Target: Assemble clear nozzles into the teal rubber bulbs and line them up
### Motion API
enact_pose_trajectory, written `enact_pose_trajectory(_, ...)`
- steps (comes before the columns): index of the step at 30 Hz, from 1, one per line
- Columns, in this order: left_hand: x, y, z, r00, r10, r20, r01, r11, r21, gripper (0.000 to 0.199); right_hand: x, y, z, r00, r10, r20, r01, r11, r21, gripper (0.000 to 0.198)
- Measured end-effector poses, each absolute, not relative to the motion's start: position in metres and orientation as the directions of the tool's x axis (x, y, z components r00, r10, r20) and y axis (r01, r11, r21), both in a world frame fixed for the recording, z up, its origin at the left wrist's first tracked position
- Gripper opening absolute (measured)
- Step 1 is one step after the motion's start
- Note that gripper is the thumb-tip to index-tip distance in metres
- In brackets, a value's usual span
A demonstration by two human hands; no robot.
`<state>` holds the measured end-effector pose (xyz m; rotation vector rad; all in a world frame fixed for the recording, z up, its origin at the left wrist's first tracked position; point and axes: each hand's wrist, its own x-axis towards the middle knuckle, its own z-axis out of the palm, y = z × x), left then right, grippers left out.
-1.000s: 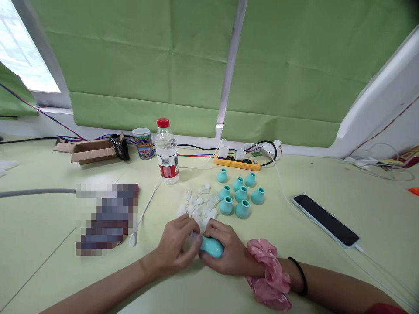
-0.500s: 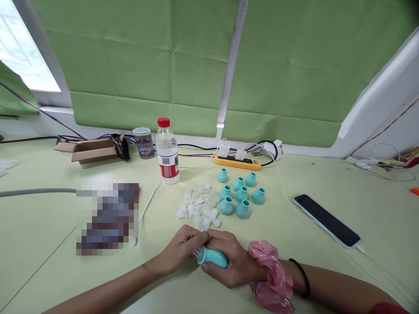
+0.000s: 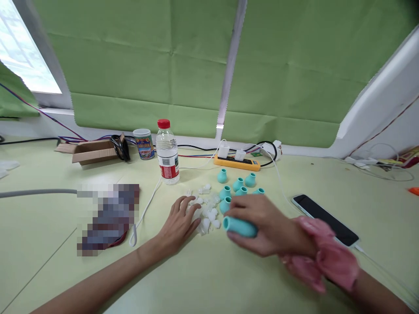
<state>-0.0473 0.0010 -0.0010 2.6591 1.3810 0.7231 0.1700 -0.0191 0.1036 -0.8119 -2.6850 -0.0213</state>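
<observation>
My right hand point(image 3: 262, 224) is closed around a teal rubber bulb point(image 3: 242, 227), whose open round mouth points left. Behind and beside it stand several similar teal bulbs point(image 3: 222, 176) with narrow open necks; the hand hides part of the group. My left hand point(image 3: 180, 222) rests at the left side of a loose pile of small white and translucent plastic pieces point(image 3: 209, 211), fingers apart and curving over the nearest ones. Whether a fingertip touches a piece is hard to make out.
A red-capped water bottle point(image 3: 168, 159) stands behind the pile, with a can point(image 3: 144, 145) and an open cardboard box point(image 3: 94, 152) to its left. An orange power strip point(image 3: 237, 163) lies at the back. A phone point(image 3: 325, 220) on a cable lies right.
Both hands were together at the teal bulb and a clear piece. Now they are apart: my right hand has carried the bulb right and forward, and my left hand has reached to the pile.
</observation>
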Motion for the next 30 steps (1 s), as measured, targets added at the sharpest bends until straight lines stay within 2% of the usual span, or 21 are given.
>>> enact_pose_trajectory(4,-0.047,-0.001,-0.001,0.561,0.783,0.268,0.756,-0.617,0.219,0.041,0.219,-0.006,0.134,-0.702,0.709,0.071,0.702,0.705,-0.101,0.013)
enact_pose_trajectory(7,-0.047,-0.002,0.001,0.565,0.793,0.229,0.771,-0.606,0.195,0.045,0.248,0.005,0.136,-0.549,0.827,-0.119,0.836,0.545,-0.068,0.019)
enact_pose_trajectory(11,-0.046,-0.001,-0.001,0.481,0.836,0.265,0.833,-0.53,0.16,0.048,0.258,0.021,0.128,-0.455,0.851,-0.262,0.888,0.456,-0.061,0.023)
enact_pose_trajectory(14,-0.047,0.001,-0.006,0.425,0.867,0.261,0.866,-0.473,0.16,0.053,0.255,0.032,0.119,-0.486,0.83,-0.274,0.873,0.479,-0.098,0.023)
enact_pose_trajectory(19,-0.05,0.004,-0.01,0.462,0.863,0.204,0.855,-0.494,0.156,0.049,0.25,0.045,0.103,-0.521,0.806,-0.282,0.854,0.497,-0.156,0.015)
enact_pose_trajectory(27,-0.049,0.002,-0.007,0.462,0.858,0.224,0.85,-0.501,0.165,0.046,0.244,0.045,0.098,-0.567,0.755,-0.33,0.824,0.517,-0.234,0.02)
enact_pose_trajectory(30,-0.049,0.002,-0.006,0.466,0.851,0.241,0.843,-0.51,0.172,0.045,0.25,0.042,0.098,-0.553,0.778,-0.298,0.833,0.504,-0.229,0.017)
